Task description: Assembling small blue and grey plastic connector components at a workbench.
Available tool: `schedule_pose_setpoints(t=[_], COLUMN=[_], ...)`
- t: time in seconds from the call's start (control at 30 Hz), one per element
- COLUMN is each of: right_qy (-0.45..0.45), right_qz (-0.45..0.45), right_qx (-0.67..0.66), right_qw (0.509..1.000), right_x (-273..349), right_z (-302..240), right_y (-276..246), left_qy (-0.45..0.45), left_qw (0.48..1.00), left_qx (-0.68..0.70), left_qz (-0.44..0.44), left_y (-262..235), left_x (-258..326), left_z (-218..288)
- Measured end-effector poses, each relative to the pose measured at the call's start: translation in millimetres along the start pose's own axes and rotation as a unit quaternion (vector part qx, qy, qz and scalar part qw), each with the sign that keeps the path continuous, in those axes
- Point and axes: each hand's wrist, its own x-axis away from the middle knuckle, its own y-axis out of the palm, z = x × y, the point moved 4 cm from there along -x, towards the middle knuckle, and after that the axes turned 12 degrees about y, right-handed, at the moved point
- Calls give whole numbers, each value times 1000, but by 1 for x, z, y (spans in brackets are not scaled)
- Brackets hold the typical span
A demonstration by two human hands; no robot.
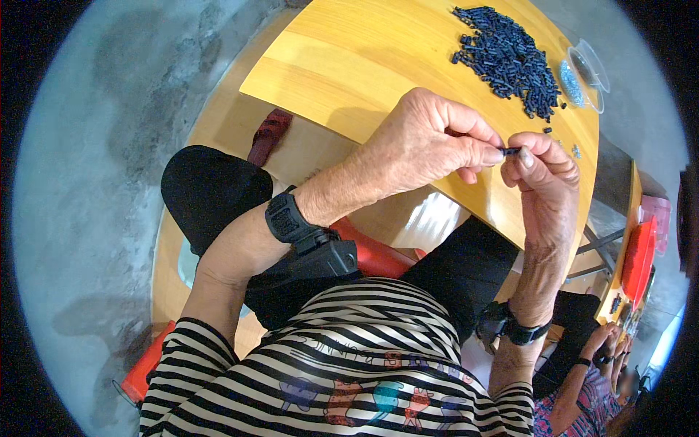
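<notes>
Above the table's near edge, my left hand [437, 135] and my right hand [545, 175] meet fingertip to fingertip. Between them is a small dark tubular piece [512, 151], pinched by thumb and forefinger on each side. Fingertips cover most of it, so its ends are hidden. Beyond the hands, a large pile of similar short, dark blue-black pieces [510, 62] lies on the yellow wooden table [349, 58]. One loose dark piece [547, 130] rests just past my right fingers. A few tiny pale-blue bits [577, 151] lie near the right edge.
A clear plastic container [598, 76] with small light-blue parts [571, 84] stands at the table's right edge. On the right, another person's hands [610, 339] are at a second table holding a red tray [639, 255]. A red stool [375, 251] shows under me.
</notes>
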Motion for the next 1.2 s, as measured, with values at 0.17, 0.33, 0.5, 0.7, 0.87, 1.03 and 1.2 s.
schedule_pose_setpoints(t=[0.17,0.33,0.5,0.7,0.87,1.03,1.2], right_qy=[-2,7,-8,27,52,59,46], right_qz=[35,62,34,-82,-106,-111,-128], right_qx=[99,191,184,-12,-46,-70,-82], right_qw=[994,980,982,996,992,990,987], right_x=[1,2,-6,-17,-22,-24,-23], right_z=[-13,-21,-23,-11,-7,-9,-13], right_y=[0,6,8,3,5,7,11], left_qy=[4,23,19,5,-34,-39,-70], left_qw=[1000,1000,1000,999,996,985,978], left_qx=[1,0,-7,29,73,165,195], left_qz=[0,13,21,23,35,25,25], left_y=[2,2,-1,-1,-2,-3,-6], left_x=[0,-2,-5,-5,-5,-8,-8], left_z=[-1,0,0,5,7,5,9])
